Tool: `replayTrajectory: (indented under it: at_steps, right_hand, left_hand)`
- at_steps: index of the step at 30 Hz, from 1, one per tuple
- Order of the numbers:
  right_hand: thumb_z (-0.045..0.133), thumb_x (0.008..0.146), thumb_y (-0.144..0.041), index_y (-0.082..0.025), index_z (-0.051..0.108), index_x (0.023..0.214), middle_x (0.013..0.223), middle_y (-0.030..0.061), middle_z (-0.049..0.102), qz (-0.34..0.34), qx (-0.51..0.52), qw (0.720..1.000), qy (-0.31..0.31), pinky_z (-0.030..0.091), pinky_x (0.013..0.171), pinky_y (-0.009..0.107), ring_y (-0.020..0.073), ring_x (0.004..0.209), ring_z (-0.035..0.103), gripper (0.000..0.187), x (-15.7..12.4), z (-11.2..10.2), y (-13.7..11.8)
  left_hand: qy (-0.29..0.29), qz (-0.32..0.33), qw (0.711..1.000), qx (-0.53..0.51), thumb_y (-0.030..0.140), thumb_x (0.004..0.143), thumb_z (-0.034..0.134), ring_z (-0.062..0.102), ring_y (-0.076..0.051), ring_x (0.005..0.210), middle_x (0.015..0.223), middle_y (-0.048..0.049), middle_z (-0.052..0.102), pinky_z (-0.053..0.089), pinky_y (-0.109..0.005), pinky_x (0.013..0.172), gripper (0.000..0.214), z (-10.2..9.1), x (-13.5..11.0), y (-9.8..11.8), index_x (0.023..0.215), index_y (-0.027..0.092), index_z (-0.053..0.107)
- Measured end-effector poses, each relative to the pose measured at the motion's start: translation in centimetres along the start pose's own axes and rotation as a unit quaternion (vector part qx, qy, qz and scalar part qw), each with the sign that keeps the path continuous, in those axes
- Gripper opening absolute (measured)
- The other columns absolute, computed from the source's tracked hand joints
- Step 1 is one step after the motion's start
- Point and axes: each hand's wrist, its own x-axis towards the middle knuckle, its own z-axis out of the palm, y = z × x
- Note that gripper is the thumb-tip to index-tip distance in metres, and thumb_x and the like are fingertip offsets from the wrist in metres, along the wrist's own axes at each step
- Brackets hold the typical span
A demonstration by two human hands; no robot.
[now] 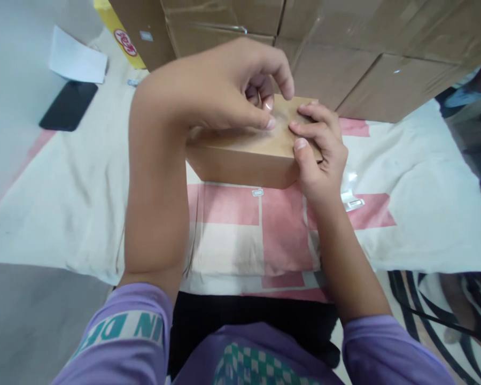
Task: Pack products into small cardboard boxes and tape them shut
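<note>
Nearest me is the person's purple shirt (328, 369), checkered at the front, one sleeve carrying a white band with green letters. Both forearms reach over a pale cloth (417, 176) with pink patches, spread across the table. On it, just in front of a brown cardboard box (244, 163), lies a little label (257, 192); near the right wrist lies a clear strip (350, 199) bearing another label.

The box stands on the cloth between the arms, long side toward the person. Its top is flat and what it holds is hidden. The right hand (323, 139) wraps over its right end, fingertips a little apart and, like the thumb, resting on the top; I can't tell how firmly it grips. The left hand (240, 80) bends sharply at the wrist above the box, fingers curled, thumb close to the top; I can't tell whether something small and shiny is pinched there.

Further left, a dark phone (69, 105) lies beside a sheet of white paper (78, 56). Behind everything rise big cartons (332, 72), stacked and taped, their insides hidden too. At the far left corner a yellow packet (122, 35) with a red emblem stands against another brown carton (146, 16).
</note>
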Motion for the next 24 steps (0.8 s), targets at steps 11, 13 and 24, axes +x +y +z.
replayTrajectory:
  at_steps: [11, 13, 24]
  right_hand:
    - [0.051, 0.099, -0.05, -0.032, 0.069, 0.114, 0.141, 0.0054, 0.057, 0.009, -0.002, 1.0, 0.001, 0.036, 0.121, 0.06, 0.0304, 0.14, 0.048, 0.029, 0.0, 0.1, -0.1]
    - [0.051, 0.099, -0.049, -0.032, 0.069, 0.114, 0.142, 0.0054, 0.057, 0.012, 0.001, 1.0, 0.0, 0.036, 0.121, 0.061, 0.0309, 0.14, 0.048, 0.029, -0.1, 0.1, -0.2]
    - [0.054, 0.098, -0.052, -0.032, 0.069, 0.115, 0.14, 0.0059, 0.058, 0.011, 0.009, 1.0, -0.003, 0.035, 0.12, 0.064, 0.0326, 0.141, 0.046, 0.03, 0.1, 0.1, -0.2]
  left_hand:
    - [-0.004, -0.046, 0.997, 0.057, 0.026, 0.083, 0.059, 0.059, -0.017, 0.087, 0.099, -0.0023, 0.066, 0.041, -0.027, 0.074, 0.042, 0.6, 0.4, -0.1, 0.123, 0.017, 0.067]
    - [-0.005, -0.048, 0.996, 0.072, 0.029, 0.083, 0.059, 0.06, -0.02, 0.097, 0.108, -0.0043, 0.064, 0.044, -0.03, 0.083, 0.045, 0.6, 0.4, -0.2, 0.126, 0.018, 0.066]
    - [0.013, -0.102, 0.994, 0.035, 0.029, 0.091, 0.057, 0.06, -0.02, 0.121, 0.136, 0.0044, 0.067, 0.041, -0.026, 0.101, 0.046, 0.8, 0.5, -1.4, 0.136, 0.026, 0.064]
